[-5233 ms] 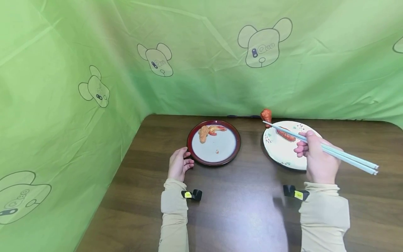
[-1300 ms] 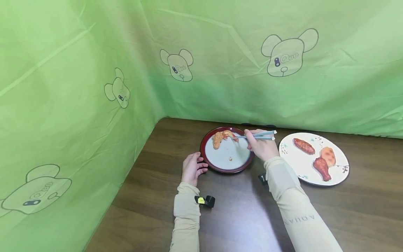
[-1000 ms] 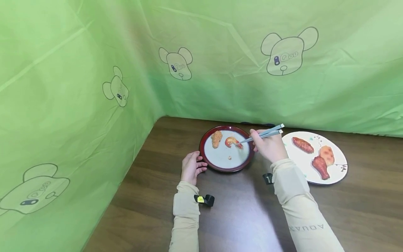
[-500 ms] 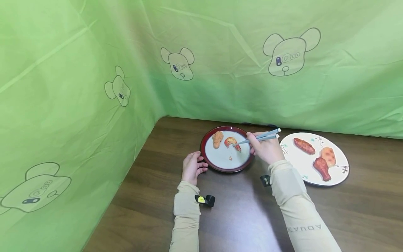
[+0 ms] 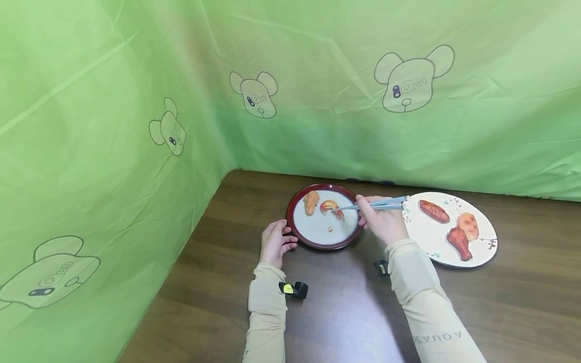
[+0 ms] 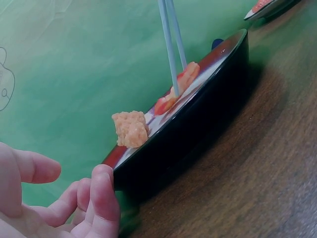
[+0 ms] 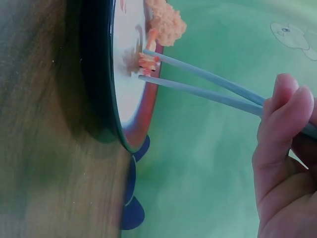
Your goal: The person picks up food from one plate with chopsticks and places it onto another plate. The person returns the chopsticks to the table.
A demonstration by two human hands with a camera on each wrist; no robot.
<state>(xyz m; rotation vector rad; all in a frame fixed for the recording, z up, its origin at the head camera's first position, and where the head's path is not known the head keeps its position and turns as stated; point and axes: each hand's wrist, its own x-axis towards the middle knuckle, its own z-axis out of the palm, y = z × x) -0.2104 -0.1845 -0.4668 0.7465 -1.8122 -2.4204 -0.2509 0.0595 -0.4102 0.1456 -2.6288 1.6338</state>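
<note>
In the head view my right hand (image 5: 383,222) holds a pair of pale blue chopsticks (image 7: 208,75) above a round plate with a dark red rim (image 5: 292,224). Their tips straddle a curled orange-red shrimp (image 5: 330,204) lying on that plate; the right wrist view has the tips slightly apart. A breaded fried piece (image 5: 311,202) lies left of the shrimp, and a small crumb-like bit (image 5: 330,229) sits nearer the front. My left hand (image 5: 274,244) touches the plate's left rim with its fingertips, the thumb standing away from it in the left wrist view.
To the right stands a white floral plate (image 5: 422,233) bearing a drumstick (image 5: 460,244), a long reddish-brown piece (image 5: 433,212) and a flat tan piece (image 5: 468,225). A green curtain (image 5: 308,136) rises behind the wooden table (image 5: 336,302).
The drumstick, earlier at the chopstick tips, now lies on the white plate. My right hand moved left to the red-rimmed plate. The shrimp has shifted away from the fried piece. My left hand stays.
</note>
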